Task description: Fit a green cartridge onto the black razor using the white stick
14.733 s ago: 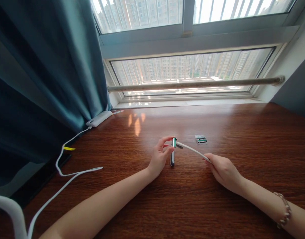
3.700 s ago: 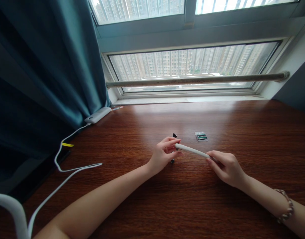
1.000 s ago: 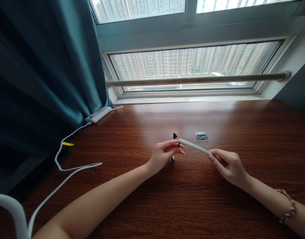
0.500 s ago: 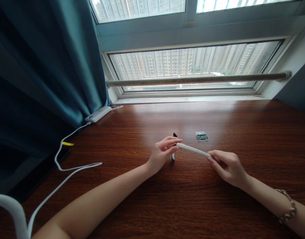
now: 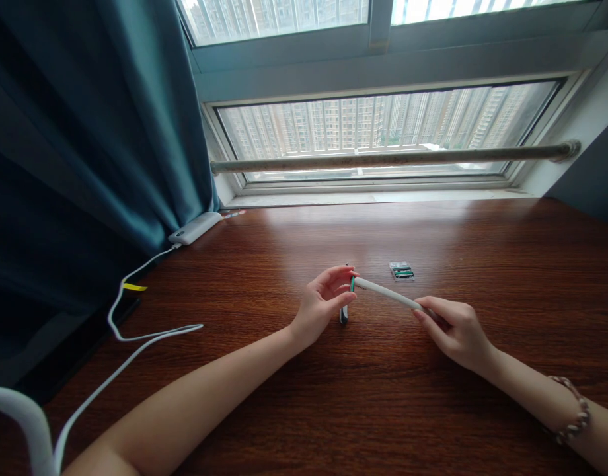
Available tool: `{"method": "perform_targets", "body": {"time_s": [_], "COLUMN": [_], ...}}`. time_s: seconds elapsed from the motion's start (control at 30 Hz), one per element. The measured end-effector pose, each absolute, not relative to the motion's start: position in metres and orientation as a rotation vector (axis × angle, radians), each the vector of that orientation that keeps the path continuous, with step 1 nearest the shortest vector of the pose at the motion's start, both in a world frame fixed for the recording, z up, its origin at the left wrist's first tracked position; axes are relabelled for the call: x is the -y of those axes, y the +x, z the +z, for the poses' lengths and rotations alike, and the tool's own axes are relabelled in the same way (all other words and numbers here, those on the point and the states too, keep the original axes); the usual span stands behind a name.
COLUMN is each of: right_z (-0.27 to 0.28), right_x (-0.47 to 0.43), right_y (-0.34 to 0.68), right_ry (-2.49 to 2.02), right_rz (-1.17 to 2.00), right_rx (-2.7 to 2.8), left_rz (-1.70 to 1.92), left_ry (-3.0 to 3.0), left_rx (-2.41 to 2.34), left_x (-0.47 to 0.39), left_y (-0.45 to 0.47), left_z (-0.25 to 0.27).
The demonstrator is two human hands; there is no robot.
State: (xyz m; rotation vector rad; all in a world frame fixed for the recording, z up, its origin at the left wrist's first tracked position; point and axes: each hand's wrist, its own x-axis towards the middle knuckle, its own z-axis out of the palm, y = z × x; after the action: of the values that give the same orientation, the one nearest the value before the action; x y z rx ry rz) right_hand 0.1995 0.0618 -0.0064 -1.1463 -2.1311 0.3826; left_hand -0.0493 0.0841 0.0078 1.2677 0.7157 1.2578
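My right hand (image 5: pixel 455 330) is closed round the lower end of a slim white razor handle (image 5: pixel 388 293), which slants up to the left. At its far end sits a razor cartridge (image 5: pixel 352 284) with a green strip. The fingertips of my left hand (image 5: pixel 326 297) pinch this cartridge at its top and bottom edges. Behind the left fingers, a black-and-white handle (image 5: pixel 343 316) lies on the table, mostly hidden. Beyond the razor is a small clear plastic case (image 5: pixel 402 271) with green-striped cartridges in it.
The brown wooden table (image 5: pixel 334 410) runs up to the window. A white power strip (image 5: pixel 195 228) lies by the blue curtain (image 5: pixel 150 132), its white cable (image 5: pixel 135 338) looping along the left. A yellow tag (image 5: pixel 135 287) shows beside the cable. A metal bar (image 5: pixel 393 158) crosses the window.
The left fingers have spread slightly and the razor's head end has risen a little. The green strip of the cartridge now shows between thumb and fingers. The right hand stays almost still.
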Motion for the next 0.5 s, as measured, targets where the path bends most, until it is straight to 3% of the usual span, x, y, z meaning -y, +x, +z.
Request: {"method": "perform_targets", "body": {"time_s": [0.5], "right_z": [-0.0047], "right_x": [-0.0625], "right_y": [0.1993], "right_ry": [-1.105], "right_rz": [0.418], "right_rx": [2.167], "left_rz": [1.25], "left_ry": [1.222], "left_rx": [-0.659], "left_x": [-0.0816], "left_y": [-0.0471], "left_z": [0.0095]}}
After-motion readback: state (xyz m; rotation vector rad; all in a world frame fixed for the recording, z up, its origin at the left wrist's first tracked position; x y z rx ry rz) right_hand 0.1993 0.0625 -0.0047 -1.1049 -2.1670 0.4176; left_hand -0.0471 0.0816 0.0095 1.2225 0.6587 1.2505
